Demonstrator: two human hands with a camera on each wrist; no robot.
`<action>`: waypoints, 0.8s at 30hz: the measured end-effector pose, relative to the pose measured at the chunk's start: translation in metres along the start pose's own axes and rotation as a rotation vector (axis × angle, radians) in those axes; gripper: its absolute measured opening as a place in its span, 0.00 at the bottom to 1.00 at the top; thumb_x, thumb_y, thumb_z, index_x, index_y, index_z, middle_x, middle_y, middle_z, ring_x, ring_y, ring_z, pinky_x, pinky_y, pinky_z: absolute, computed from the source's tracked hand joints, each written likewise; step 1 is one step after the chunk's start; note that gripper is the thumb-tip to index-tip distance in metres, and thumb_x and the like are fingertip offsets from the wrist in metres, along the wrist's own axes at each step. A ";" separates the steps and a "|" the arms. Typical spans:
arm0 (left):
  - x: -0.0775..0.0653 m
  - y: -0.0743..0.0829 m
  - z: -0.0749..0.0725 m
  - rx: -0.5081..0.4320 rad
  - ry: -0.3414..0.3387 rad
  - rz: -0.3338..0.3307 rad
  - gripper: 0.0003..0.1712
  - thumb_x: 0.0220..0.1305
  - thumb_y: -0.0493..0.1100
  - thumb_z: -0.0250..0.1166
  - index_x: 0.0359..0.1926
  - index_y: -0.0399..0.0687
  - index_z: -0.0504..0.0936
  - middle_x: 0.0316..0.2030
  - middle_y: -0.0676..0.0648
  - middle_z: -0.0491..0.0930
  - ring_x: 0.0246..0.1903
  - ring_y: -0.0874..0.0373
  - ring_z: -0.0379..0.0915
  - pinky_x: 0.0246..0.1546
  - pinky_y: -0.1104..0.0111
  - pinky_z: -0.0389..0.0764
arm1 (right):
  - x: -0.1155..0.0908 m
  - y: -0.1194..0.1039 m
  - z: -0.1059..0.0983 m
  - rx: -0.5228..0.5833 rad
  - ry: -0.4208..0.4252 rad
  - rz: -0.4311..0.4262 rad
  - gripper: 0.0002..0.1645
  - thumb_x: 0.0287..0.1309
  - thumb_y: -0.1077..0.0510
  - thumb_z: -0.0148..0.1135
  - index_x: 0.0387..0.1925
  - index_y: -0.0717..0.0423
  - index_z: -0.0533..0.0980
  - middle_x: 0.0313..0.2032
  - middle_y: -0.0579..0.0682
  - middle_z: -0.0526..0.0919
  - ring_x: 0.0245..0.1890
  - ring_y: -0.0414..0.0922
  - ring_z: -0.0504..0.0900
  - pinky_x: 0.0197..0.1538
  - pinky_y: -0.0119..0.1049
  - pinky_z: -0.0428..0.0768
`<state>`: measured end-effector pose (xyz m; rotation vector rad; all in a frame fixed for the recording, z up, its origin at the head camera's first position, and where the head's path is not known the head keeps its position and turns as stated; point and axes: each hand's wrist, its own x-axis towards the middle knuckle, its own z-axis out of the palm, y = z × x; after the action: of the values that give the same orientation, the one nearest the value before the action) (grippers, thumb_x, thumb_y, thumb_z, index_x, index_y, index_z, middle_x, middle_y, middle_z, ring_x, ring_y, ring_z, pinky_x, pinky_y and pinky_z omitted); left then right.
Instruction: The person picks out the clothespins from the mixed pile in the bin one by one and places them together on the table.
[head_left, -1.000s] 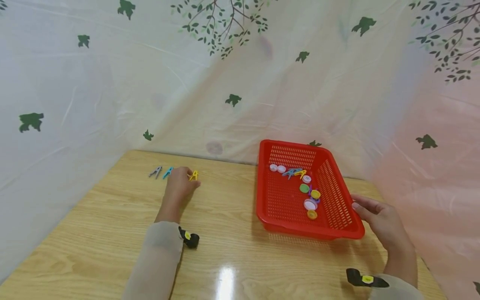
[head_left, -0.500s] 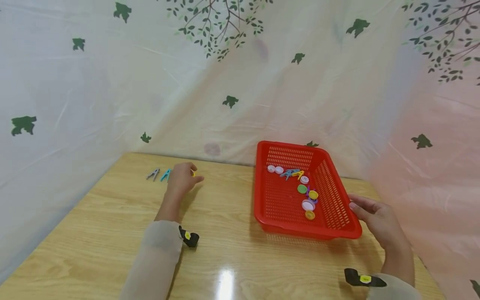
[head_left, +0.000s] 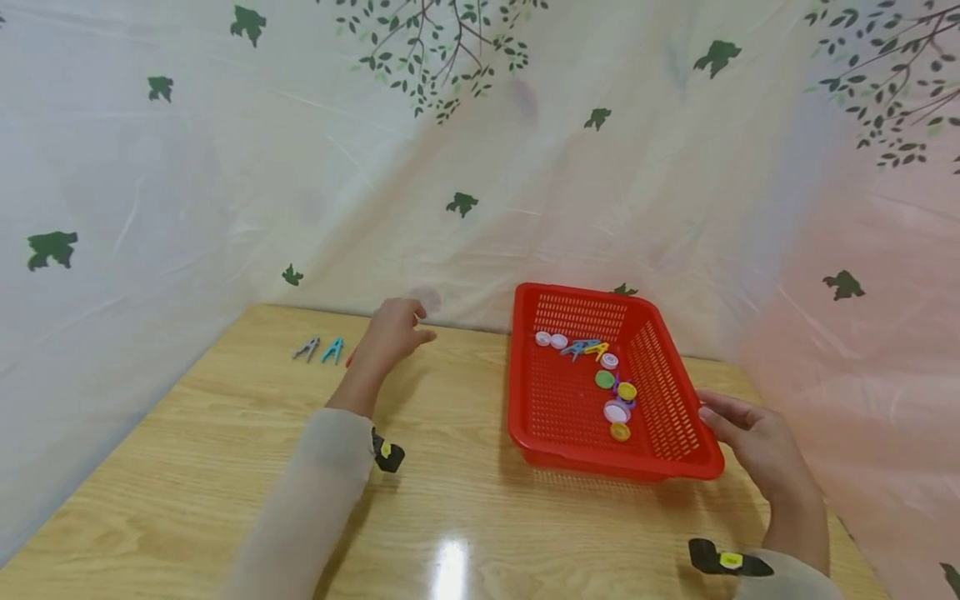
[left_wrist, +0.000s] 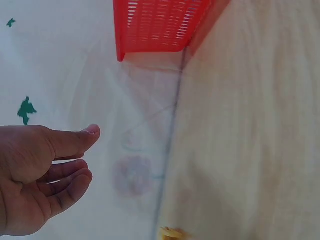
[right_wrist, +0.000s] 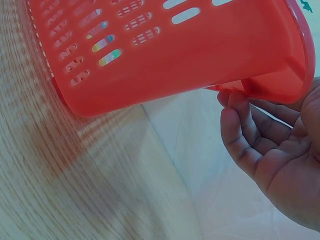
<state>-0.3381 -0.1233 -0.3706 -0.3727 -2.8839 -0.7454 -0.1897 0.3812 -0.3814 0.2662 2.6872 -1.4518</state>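
Note:
My left hand (head_left: 392, 333) hovers over the back of the table, left of the basket. In the left wrist view, its thumb and fingers (left_wrist: 70, 192) are loosely bent with nothing between them. A yellow clothespin (left_wrist: 172, 233) shows only in part at that view's bottom edge. Left of my hand lie a grey clothespin (head_left: 306, 349) and a turquoise clothespin (head_left: 333, 351); a bit of something red (head_left: 350, 358) peeks out beside the wrist. My right hand (head_left: 765, 442) grips the right rim of the red plastic basket (head_left: 525, 433), fingers (right_wrist: 240, 135) curled under it.
Inside the basket are a blue-grey clothespin (head_left: 576, 348), a yellow clothespin (head_left: 597, 350), a green cap (head_left: 604, 380), a yellow cap (head_left: 627, 391) and several pale caps. A leaf-printed sheet (head_left: 360, 208) hangs behind the wooden table (head_left: 450, 417).
My left hand has moved right and up from the spot by the yellow clothespin, uncovering the turquoise clothespin and the red bit. The right hand still holds the basket's rim.

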 end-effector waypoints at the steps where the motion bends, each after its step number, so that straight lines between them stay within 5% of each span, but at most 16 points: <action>1: 0.003 0.005 -0.003 0.010 -0.004 0.005 0.23 0.63 0.47 0.74 0.51 0.34 0.83 0.46 0.36 0.85 0.47 0.43 0.81 0.50 0.52 0.81 | 0.000 0.000 0.000 -0.001 -0.001 -0.001 0.43 0.69 0.35 0.59 0.75 0.55 0.65 0.71 0.62 0.69 0.60 0.49 0.76 0.63 0.75 0.63; 15: 0.040 0.084 -0.035 0.091 -0.061 0.165 0.21 0.68 0.46 0.71 0.54 0.38 0.81 0.50 0.40 0.82 0.49 0.46 0.76 0.56 0.58 0.79 | 0.001 0.003 0.000 0.005 -0.008 -0.027 0.45 0.69 0.34 0.59 0.75 0.57 0.65 0.71 0.62 0.70 0.68 0.62 0.68 0.62 0.75 0.62; 24: 0.061 0.127 -0.019 0.127 -0.100 0.215 0.19 0.68 0.47 0.70 0.55 0.43 0.80 0.51 0.45 0.82 0.46 0.53 0.74 0.53 0.63 0.80 | -0.001 -0.001 0.001 0.004 -0.013 -0.021 0.44 0.70 0.34 0.57 0.75 0.57 0.64 0.72 0.63 0.67 0.69 0.62 0.68 0.63 0.75 0.62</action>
<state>-0.3611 -0.0126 -0.2839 -0.7076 -2.8998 -0.5194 -0.1887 0.3797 -0.3808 0.2296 2.6854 -1.4595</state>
